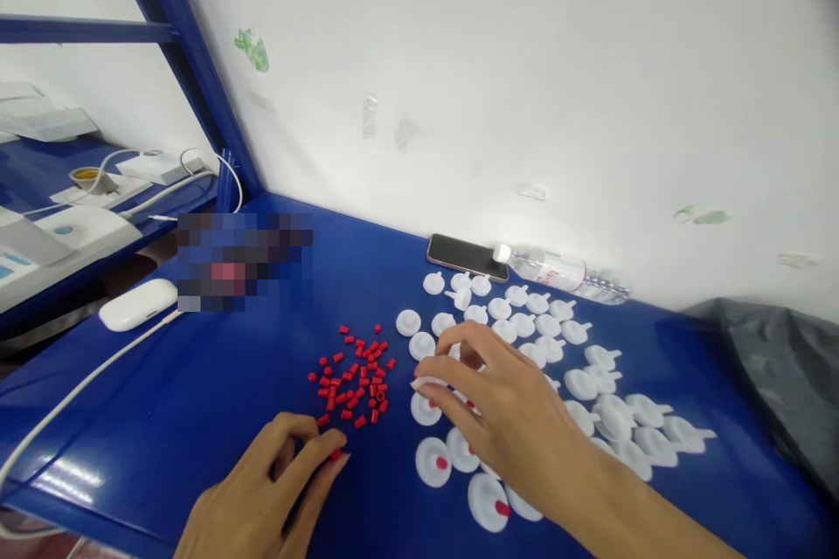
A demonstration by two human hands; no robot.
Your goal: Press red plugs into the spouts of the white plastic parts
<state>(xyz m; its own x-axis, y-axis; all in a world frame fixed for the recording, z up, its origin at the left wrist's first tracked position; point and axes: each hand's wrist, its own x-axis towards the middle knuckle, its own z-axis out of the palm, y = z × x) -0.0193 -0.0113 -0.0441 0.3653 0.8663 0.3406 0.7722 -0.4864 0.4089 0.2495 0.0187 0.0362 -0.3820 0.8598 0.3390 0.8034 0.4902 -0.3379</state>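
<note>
My left hand is low on the left of the blue tabletop, with a small red cap pinched between thumb and forefinger. Just beyond it lies a loose pile of red caps. My right hand is closed on a white disc with a short spout, mostly hidden behind the fingers. Under and around that hand many more white spouted discs are spread. Several nearest me, such as this capped disc, have a red cap on the spout.
Against the wall at the back lie a dark phone and a clear water bottle on its side. A white oval case and a white cable are at left. Dark grey plastic lies at right. A blue post rises back left.
</note>
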